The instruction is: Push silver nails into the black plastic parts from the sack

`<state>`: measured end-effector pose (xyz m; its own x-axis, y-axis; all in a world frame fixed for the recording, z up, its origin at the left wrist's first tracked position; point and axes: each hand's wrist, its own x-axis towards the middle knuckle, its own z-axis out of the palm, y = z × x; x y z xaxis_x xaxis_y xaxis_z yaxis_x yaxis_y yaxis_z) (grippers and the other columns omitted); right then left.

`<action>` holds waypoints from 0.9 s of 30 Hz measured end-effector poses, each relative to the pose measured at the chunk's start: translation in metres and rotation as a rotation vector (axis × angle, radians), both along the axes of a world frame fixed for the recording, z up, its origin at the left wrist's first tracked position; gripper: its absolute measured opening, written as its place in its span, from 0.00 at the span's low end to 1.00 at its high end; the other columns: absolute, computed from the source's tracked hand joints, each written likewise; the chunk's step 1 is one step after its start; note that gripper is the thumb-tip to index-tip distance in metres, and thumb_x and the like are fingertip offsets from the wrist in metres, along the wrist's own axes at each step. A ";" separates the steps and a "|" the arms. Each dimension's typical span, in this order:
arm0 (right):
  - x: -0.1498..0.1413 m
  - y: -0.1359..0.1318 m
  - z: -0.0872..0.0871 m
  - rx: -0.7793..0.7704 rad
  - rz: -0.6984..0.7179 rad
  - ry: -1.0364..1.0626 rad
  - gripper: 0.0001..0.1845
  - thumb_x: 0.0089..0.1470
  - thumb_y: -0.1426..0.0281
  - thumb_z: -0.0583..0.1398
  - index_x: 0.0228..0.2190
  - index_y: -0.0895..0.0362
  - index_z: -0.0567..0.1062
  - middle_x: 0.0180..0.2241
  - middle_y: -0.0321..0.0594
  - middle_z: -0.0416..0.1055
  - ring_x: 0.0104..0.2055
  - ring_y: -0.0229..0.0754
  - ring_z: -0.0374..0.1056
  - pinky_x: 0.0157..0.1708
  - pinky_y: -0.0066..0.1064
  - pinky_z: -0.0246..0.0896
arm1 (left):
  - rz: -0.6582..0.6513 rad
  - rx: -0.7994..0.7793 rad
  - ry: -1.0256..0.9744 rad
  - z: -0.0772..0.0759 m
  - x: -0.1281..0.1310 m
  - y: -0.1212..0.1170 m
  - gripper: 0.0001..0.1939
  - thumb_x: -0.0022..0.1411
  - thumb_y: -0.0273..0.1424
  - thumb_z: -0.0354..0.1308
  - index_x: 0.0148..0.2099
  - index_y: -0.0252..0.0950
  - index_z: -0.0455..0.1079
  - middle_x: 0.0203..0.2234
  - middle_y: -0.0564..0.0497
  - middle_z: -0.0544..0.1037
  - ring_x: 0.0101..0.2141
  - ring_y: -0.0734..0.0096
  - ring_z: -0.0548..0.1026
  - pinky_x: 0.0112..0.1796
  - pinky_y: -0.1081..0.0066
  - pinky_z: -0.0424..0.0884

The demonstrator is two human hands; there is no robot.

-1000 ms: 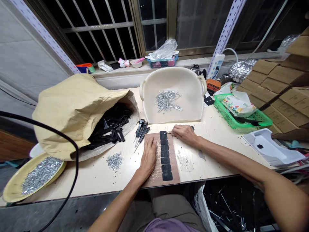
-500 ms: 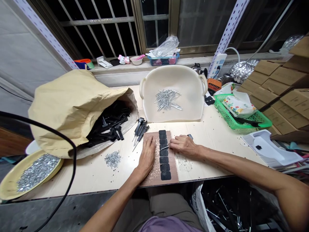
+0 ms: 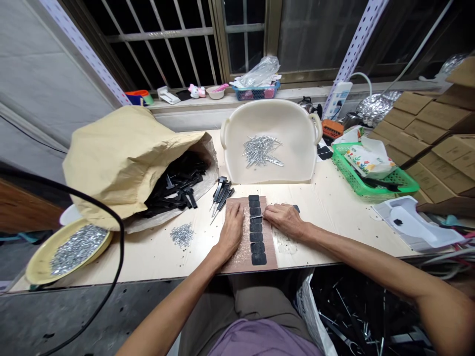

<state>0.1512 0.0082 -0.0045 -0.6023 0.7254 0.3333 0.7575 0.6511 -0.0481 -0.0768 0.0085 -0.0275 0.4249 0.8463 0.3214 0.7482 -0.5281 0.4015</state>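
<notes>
A brown board (image 3: 270, 247) lies at the table's front edge, with a column of several black rounded pads (image 3: 257, 237) on it. My left hand (image 3: 232, 230) rests flat on the board's left side, fingers stretched forward, beside pale crumbs. My right hand (image 3: 284, 220) is closed around a slim tool (image 3: 257, 216) with a thin metal shaft, which lies across the pads near the column's middle. A dark grey end shows behind that hand; its handle is mostly hidden. Several black pieces with metal pins (image 3: 221, 194) lie just beyond my left hand.
Left stands a paper sack (image 3: 111, 153) spilling black parts, near a yellow bowl (image 3: 37, 267) of small metal pieces and a loose metal pile (image 3: 181, 235). Behind is a white basin (image 3: 297, 163) holding metal pins. Rightward are a green basket (image 3: 352, 180) and cartons (image 3: 438, 148).
The whole view has shifted slightly. The tool's shaft sits a little farther up the pad column, with my right hand still gripping it. My left hand stays on the board.
</notes>
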 end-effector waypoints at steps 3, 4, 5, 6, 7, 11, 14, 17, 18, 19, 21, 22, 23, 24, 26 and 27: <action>-0.004 0.006 -0.001 0.008 -0.127 0.065 0.15 0.63 0.69 0.48 0.30 0.57 0.71 0.29 0.37 0.69 0.29 0.34 0.59 0.27 0.26 0.44 | -0.003 0.002 -0.010 -0.001 0.001 0.000 0.24 0.62 0.20 0.40 0.60 0.31 0.55 0.55 0.38 0.62 0.57 0.54 0.57 0.54 0.47 0.57; -0.005 0.007 -0.001 0.014 -0.145 0.074 0.15 0.63 0.69 0.48 0.30 0.57 0.71 0.29 0.37 0.69 0.29 0.34 0.59 0.27 0.26 0.44 | -0.004 0.000 -0.019 -0.001 0.002 0.000 0.24 0.62 0.20 0.40 0.60 0.31 0.55 0.55 0.37 0.62 0.57 0.54 0.57 0.54 0.47 0.57; -0.006 0.007 0.001 0.020 -0.131 0.069 0.15 0.63 0.69 0.48 0.30 0.58 0.71 0.29 0.38 0.69 0.29 0.35 0.59 0.27 0.26 0.44 | -0.007 -0.004 -0.030 0.000 0.003 -0.001 0.24 0.62 0.21 0.40 0.60 0.31 0.56 0.55 0.37 0.63 0.57 0.54 0.57 0.54 0.48 0.57; -0.007 0.005 0.004 0.022 -0.085 0.050 0.15 0.63 0.70 0.48 0.30 0.58 0.72 0.29 0.38 0.69 0.29 0.35 0.59 0.27 0.26 0.44 | -0.012 -0.004 -0.044 0.001 0.003 -0.002 0.23 0.63 0.22 0.40 0.59 0.31 0.56 0.55 0.37 0.63 0.56 0.54 0.58 0.54 0.48 0.58; -0.006 0.000 0.008 0.017 -0.018 0.019 0.16 0.63 0.69 0.47 0.31 0.57 0.72 0.29 0.38 0.69 0.29 0.35 0.60 0.27 0.27 0.45 | -0.015 -0.002 -0.060 0.003 0.003 -0.003 0.22 0.63 0.22 0.40 0.59 0.31 0.57 0.55 0.38 0.63 0.56 0.55 0.59 0.53 0.49 0.58; 0.024 -0.039 0.043 -0.149 0.096 -0.067 0.18 0.63 0.65 0.46 0.31 0.54 0.73 0.31 0.38 0.71 0.30 0.36 0.64 0.27 0.28 0.49 | 0.086 0.055 -0.136 0.014 -0.013 -0.008 0.17 0.65 0.27 0.42 0.52 0.35 0.64 0.49 0.42 0.66 0.50 0.59 0.64 0.49 0.56 0.64; 0.077 -0.078 0.071 -0.498 0.039 -0.115 0.17 0.61 0.59 0.48 0.30 0.48 0.75 0.29 0.38 0.72 0.28 0.37 0.67 0.26 0.30 0.53 | 0.279 0.095 -0.081 0.019 -0.041 -0.010 0.13 0.64 0.30 0.46 0.44 0.35 0.69 0.41 0.43 0.68 0.44 0.59 0.65 0.42 0.60 0.67; 0.129 -0.109 0.083 -0.708 0.005 -0.168 0.12 0.52 0.54 0.58 0.35 0.42 0.76 0.33 0.44 0.75 0.33 0.41 0.70 0.31 0.34 0.59 | 0.383 0.088 0.096 0.019 -0.065 -0.007 0.09 0.62 0.32 0.51 0.39 0.35 0.70 0.36 0.43 0.69 0.41 0.57 0.64 0.39 0.61 0.66; 0.141 -0.115 0.083 -0.702 -0.020 -0.171 0.13 0.50 0.54 0.60 0.37 0.42 0.76 0.34 0.47 0.75 0.34 0.42 0.71 0.32 0.35 0.60 | 0.401 0.078 0.160 0.019 -0.069 -0.005 0.08 0.61 0.32 0.52 0.38 0.35 0.70 0.35 0.43 0.69 0.40 0.56 0.64 0.38 0.61 0.66; 0.147 -0.119 0.082 -0.670 -0.051 -0.165 0.14 0.49 0.54 0.60 0.38 0.42 0.76 0.36 0.49 0.75 0.36 0.43 0.72 0.34 0.37 0.61 | 0.417 0.066 0.222 0.019 -0.071 -0.003 0.08 0.60 0.33 0.53 0.37 0.34 0.69 0.34 0.43 0.69 0.40 0.56 0.64 0.37 0.61 0.65; 0.145 -0.119 0.077 -0.575 -0.107 -0.130 0.15 0.50 0.55 0.59 0.40 0.43 0.76 0.39 0.49 0.74 0.39 0.45 0.72 0.37 0.38 0.63 | 0.447 0.030 0.333 0.020 -0.070 0.000 0.07 0.60 0.32 0.53 0.37 0.34 0.69 0.34 0.42 0.70 0.39 0.55 0.65 0.36 0.62 0.65; 0.135 -0.117 0.075 -0.531 -0.116 -0.104 0.16 0.52 0.55 0.58 0.42 0.43 0.75 0.41 0.48 0.74 0.41 0.45 0.71 0.39 0.38 0.64 | 0.462 0.007 0.377 0.021 -0.069 0.001 0.07 0.61 0.31 0.52 0.38 0.33 0.68 0.34 0.41 0.70 0.39 0.55 0.65 0.35 0.62 0.64; 0.122 -0.113 0.074 -0.499 -0.103 -0.080 0.16 0.53 0.55 0.57 0.43 0.44 0.74 0.43 0.46 0.73 0.43 0.45 0.71 0.40 0.37 0.65 | 0.473 -0.019 0.407 0.023 -0.068 0.002 0.07 0.62 0.29 0.51 0.38 0.32 0.68 0.35 0.40 0.71 0.39 0.55 0.66 0.35 0.62 0.64; 0.105 -0.107 0.074 -0.475 -0.072 -0.058 0.17 0.55 0.56 0.56 0.44 0.44 0.73 0.43 0.45 0.73 0.43 0.44 0.71 0.41 0.36 0.65 | 0.479 -0.045 0.422 0.025 -0.067 0.002 0.08 0.62 0.28 0.49 0.39 0.31 0.68 0.35 0.40 0.71 0.39 0.54 0.67 0.35 0.62 0.64; 0.063 -0.093 0.079 -0.428 0.017 -0.033 0.16 0.57 0.58 0.54 0.44 0.46 0.73 0.42 0.42 0.73 0.42 0.42 0.71 0.40 0.33 0.66 | 0.482 -0.082 0.428 0.030 -0.070 0.001 0.10 0.63 0.24 0.45 0.40 0.30 0.68 0.36 0.39 0.71 0.40 0.55 0.68 0.35 0.62 0.64; 0.041 -0.085 0.082 -0.389 0.057 -0.026 0.15 0.58 0.61 0.53 0.44 0.48 0.73 0.42 0.40 0.74 0.41 0.41 0.71 0.39 0.32 0.66 | 0.488 -0.094 0.419 0.033 -0.073 0.000 0.11 0.63 0.24 0.44 0.40 0.30 0.67 0.36 0.38 0.72 0.40 0.55 0.68 0.34 0.63 0.64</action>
<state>0.1927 -0.0765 0.0775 -0.6500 0.7595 0.0241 0.7248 0.6292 -0.2808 -0.1501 0.0087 0.0059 0.0575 0.9901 0.1277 0.9966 -0.0645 0.0514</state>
